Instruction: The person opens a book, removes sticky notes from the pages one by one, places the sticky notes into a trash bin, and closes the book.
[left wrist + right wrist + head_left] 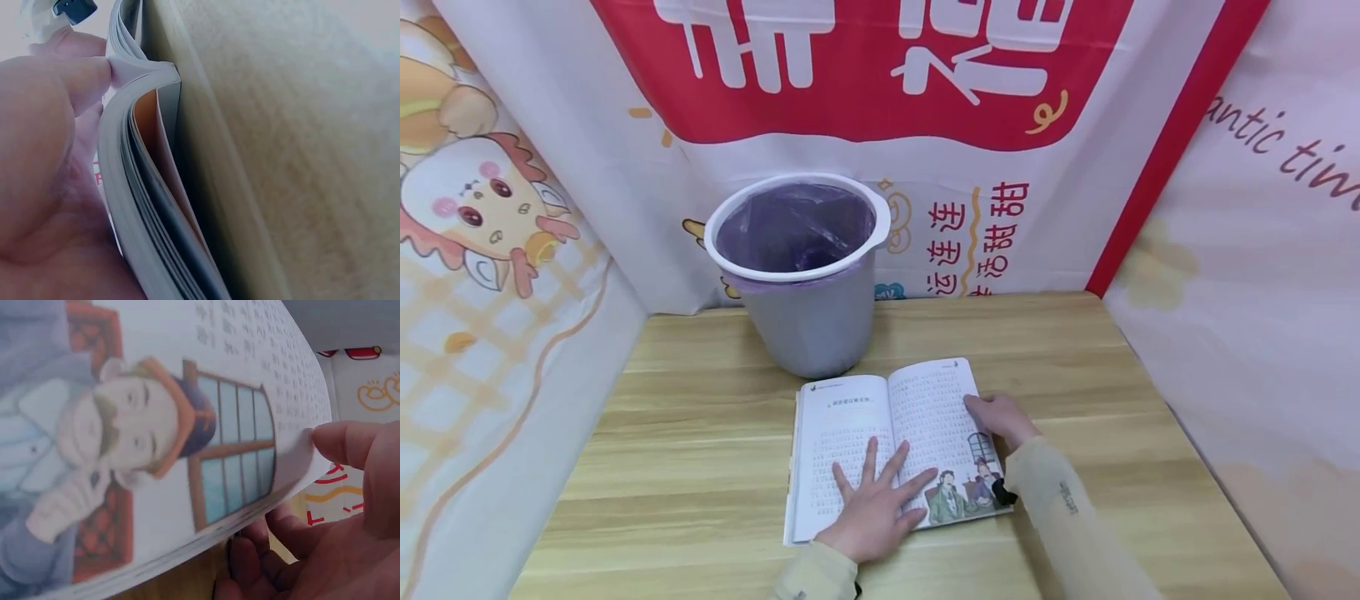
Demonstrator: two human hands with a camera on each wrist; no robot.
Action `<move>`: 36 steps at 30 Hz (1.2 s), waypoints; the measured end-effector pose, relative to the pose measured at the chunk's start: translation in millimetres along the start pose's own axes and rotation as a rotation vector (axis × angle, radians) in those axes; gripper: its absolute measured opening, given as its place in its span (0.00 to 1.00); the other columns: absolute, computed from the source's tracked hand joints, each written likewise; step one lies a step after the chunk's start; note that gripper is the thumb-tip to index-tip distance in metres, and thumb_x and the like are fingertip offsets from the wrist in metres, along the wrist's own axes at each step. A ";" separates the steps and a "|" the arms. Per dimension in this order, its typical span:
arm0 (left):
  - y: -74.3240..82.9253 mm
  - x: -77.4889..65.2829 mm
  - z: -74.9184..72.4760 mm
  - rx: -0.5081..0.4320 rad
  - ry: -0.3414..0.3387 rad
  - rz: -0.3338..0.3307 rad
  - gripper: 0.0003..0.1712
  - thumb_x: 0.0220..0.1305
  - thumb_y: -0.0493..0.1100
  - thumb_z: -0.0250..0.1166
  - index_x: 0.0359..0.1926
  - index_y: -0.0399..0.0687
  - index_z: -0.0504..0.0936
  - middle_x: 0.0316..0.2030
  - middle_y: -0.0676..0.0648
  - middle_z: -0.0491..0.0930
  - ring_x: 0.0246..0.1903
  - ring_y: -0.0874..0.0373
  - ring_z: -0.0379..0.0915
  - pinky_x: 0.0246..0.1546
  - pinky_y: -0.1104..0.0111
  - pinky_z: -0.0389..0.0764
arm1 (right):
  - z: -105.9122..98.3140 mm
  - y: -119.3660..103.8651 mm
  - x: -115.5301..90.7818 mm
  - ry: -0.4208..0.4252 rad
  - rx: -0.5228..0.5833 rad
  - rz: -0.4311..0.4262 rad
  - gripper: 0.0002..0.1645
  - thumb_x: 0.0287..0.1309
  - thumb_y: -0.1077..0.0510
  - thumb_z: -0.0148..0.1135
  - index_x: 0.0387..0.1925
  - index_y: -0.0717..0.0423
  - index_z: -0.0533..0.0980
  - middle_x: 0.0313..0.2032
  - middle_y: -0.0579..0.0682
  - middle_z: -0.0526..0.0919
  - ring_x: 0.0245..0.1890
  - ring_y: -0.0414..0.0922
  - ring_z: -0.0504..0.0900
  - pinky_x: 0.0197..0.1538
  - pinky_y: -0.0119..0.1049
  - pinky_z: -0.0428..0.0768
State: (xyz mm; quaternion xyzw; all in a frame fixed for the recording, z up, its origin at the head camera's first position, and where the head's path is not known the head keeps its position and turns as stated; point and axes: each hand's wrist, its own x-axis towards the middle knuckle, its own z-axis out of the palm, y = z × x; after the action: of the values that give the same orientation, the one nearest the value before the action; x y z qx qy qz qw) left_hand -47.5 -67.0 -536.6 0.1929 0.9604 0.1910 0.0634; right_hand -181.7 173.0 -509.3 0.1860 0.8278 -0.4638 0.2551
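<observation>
An open book lies on the wooden table, with printed text on both pages and a drawing of two figures at the lower right. My left hand rests with spread fingers across the lower left page and the fold. In the left wrist view, the page edges bow up beside that palm. At the book's right edge, my right hand grips the page side. The right wrist view shows its thumb on the printed page and the other fingers curled beneath the edge.
Behind the book stands a grey bin with a white rim and a purple liner bag. The wooden table extends to both sides. Printed cloth hangs at the back, with more patterned cloth left and right.
</observation>
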 end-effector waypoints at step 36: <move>-53.4 4.8 -33.8 -0.647 0.035 -0.290 0.48 0.67 0.57 0.55 0.79 0.55 0.42 0.78 0.42 0.40 0.78 0.44 0.36 0.73 0.47 0.41 | -53.2 25.6 -76.7 0.097 0.232 -0.198 0.37 0.56 0.39 0.63 0.58 0.62 0.74 0.34 0.53 0.88 0.27 0.42 0.87 0.32 0.40 0.84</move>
State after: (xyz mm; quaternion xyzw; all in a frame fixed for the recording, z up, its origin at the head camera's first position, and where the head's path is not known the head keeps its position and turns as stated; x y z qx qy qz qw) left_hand -77.0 -122.1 -526.7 0.0210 0.8684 0.4777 0.1311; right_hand -119.7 226.2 -457.6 0.1539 0.7944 -0.5695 0.1445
